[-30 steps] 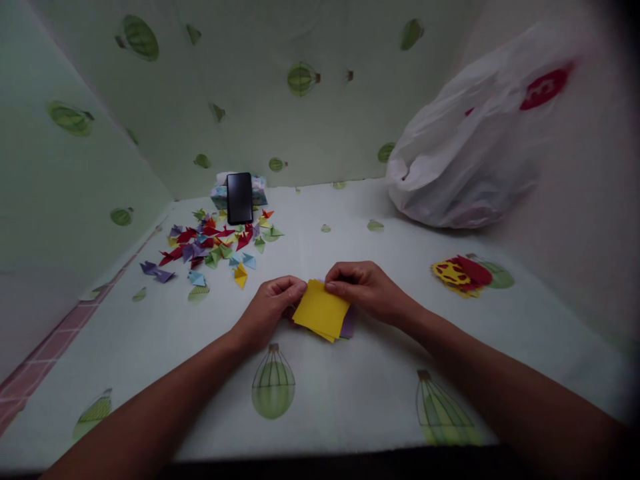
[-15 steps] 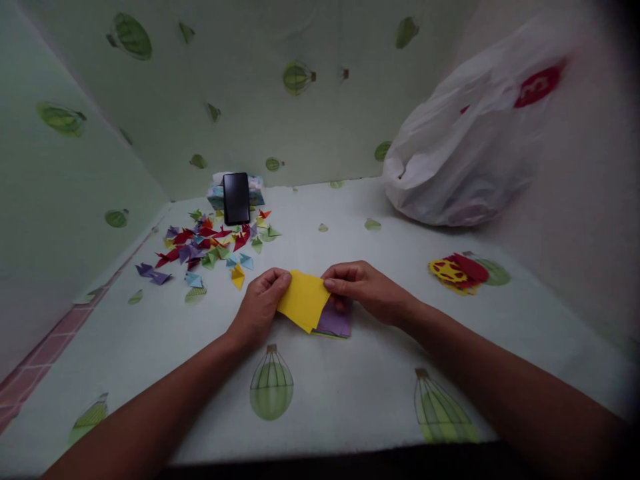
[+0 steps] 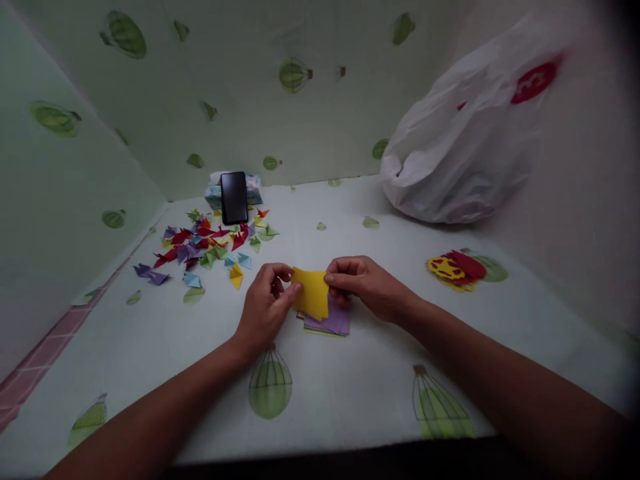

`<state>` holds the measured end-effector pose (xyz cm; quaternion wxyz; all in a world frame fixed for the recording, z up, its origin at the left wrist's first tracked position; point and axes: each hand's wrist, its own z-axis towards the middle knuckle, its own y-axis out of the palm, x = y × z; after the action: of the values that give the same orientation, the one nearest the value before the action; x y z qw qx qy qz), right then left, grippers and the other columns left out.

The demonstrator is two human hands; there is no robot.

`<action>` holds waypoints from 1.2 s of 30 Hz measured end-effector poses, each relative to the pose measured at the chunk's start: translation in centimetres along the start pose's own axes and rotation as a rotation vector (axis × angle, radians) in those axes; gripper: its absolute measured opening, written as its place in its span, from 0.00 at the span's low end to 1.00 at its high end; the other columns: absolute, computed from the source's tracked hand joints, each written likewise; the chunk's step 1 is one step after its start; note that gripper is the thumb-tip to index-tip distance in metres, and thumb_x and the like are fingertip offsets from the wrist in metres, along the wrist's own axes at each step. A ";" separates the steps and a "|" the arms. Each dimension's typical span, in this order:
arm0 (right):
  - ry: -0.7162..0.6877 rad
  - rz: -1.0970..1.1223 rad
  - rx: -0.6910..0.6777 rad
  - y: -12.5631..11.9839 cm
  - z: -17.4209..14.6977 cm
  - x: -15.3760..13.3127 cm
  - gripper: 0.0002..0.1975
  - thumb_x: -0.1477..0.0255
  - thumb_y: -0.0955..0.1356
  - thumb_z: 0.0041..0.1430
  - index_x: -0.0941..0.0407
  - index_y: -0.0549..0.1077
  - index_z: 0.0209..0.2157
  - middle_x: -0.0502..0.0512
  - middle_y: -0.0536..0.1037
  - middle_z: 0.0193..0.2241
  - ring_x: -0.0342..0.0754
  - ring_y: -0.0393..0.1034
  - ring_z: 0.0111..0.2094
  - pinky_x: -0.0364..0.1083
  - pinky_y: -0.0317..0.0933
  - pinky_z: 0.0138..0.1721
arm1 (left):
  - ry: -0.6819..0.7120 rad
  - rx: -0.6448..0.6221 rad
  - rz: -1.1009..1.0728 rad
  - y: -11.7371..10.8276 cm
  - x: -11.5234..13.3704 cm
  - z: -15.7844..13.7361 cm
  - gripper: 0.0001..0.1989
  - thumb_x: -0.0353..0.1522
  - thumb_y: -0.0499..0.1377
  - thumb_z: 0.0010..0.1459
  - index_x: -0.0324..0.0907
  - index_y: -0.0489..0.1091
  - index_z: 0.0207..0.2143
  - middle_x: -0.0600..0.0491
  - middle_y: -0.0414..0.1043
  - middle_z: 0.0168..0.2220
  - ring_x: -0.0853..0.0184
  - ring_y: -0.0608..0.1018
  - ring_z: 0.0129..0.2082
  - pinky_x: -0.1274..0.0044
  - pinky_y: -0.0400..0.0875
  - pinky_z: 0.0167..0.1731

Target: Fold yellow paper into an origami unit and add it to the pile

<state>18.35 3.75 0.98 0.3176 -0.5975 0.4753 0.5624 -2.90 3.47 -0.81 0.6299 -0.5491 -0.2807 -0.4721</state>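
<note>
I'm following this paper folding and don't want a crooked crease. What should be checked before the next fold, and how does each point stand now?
1. Left hand grips the yellow sheet at its left edge: ok.
2. Right hand pinches the sheet's right edge: ok.
3. Sheet lifted off the paper stack, purple on top: ok.
4. Sheet's corners lined up: cannot tell, fingers cover them.
5. Bare table in front of the stack to press on: ok.
6. Folded pieces and phone lie apart from both hands: ok.
</note>
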 end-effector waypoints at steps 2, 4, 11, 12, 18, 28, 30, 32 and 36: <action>-0.007 0.010 0.003 0.3 -0.1 0.1 0.11 0.65 0.73 0.52 0.58 0.71 0.26 0.47 0.72 0.20 0.38 0.62 0.20 0.41 0.54 0.24 | 0.080 -0.085 0.007 0.0 0.6 -0.4 0.08 0.37 0.60 0.61 0.42 0.69 0.38 0.53 0.71 0.36 0.68 0.72 0.34 0.76 0.67 0.37; -0.016 0.025 -0.011 0.7 -0.2 0.3 0.11 0.65 0.73 0.52 0.58 0.72 0.27 0.47 0.73 0.21 0.38 0.63 0.21 0.42 0.56 0.26 | 0.122 -0.173 0.028 0.1 1.1 -0.8 0.10 0.37 0.63 0.59 0.42 0.70 0.40 0.51 0.72 0.38 0.65 0.74 0.38 0.75 0.68 0.39; -0.029 0.035 -0.041 1.2 -0.2 0.8 0.13 0.63 0.73 0.52 0.57 0.71 0.26 0.47 0.72 0.19 0.39 0.63 0.22 0.42 0.55 0.26 | -0.001 -0.310 -0.080 0.5 1.6 -1.1 0.11 0.37 0.63 0.59 0.41 0.72 0.41 0.50 0.77 0.37 0.65 0.78 0.35 0.73 0.71 0.38; -0.023 0.036 -0.047 1.2 -0.2 0.9 0.13 0.63 0.73 0.52 0.58 0.72 0.27 0.47 0.72 0.19 0.40 0.63 0.22 0.42 0.55 0.26 | -0.028 -0.322 -0.139 0.5 1.5 -1.1 0.10 0.37 0.62 0.60 0.41 0.72 0.41 0.50 0.78 0.37 0.64 0.78 0.36 0.74 0.72 0.38; -0.022 0.051 -0.065 1.1 -0.1 0.9 0.12 0.64 0.73 0.53 0.58 0.71 0.28 0.48 0.73 0.21 0.40 0.64 0.23 0.42 0.57 0.27 | -0.199 -0.350 -0.427 0.7 0.8 -0.9 0.11 0.40 0.62 0.59 0.41 0.72 0.39 0.50 0.79 0.35 0.65 0.79 0.34 0.75 0.72 0.36; 0.040 0.022 0.043 0.3 -0.1 0.0 0.09 0.68 0.69 0.54 0.56 0.68 0.25 0.50 0.74 0.18 0.40 0.63 0.19 0.41 0.54 0.22 | -0.164 0.030 -0.337 -1.0 1.1 0.1 0.09 0.36 0.62 0.57 0.41 0.69 0.29 0.58 0.69 0.23 0.71 0.72 0.23 0.79 0.69 0.27; 0.120 -0.067 0.072 -0.2 0.1 -0.3 0.08 0.71 0.67 0.53 0.56 0.66 0.23 0.49 0.70 0.17 0.40 0.59 0.17 0.42 0.48 0.19 | -0.136 0.091 -0.358 -1.3 0.9 0.4 0.08 0.35 0.61 0.58 0.41 0.68 0.29 0.59 0.68 0.23 0.72 0.71 0.22 0.79 0.69 0.26; 0.199 -0.252 0.056 -0.6 0.2 -0.5 0.08 0.74 0.66 0.52 0.55 0.65 0.21 0.49 0.69 0.17 0.40 0.56 0.16 0.43 0.44 0.18 | -0.125 0.115 -0.363 -1.5 0.8 0.5 0.08 0.35 0.61 0.58 0.41 0.67 0.29 0.59 0.67 0.23 0.72 0.70 0.22 0.79 0.68 0.26; -0.001 -0.837 0.304 -0.1 -0.2 -1.0 0.07 0.72 0.71 0.51 0.55 0.68 0.25 0.50 0.69 0.20 0.43 0.57 0.22 0.45 0.46 0.24 | -0.115 0.117 -0.319 -1.2 1.3 0.2 0.08 0.34 0.61 0.58 0.41 0.67 0.28 0.59 0.67 0.21 0.73 0.70 0.21 0.80 0.66 0.25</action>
<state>18.61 3.79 2.02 0.6024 -0.6846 0.2697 0.3092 -3.41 3.38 0.87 0.5610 -0.4860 -0.4267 -0.5167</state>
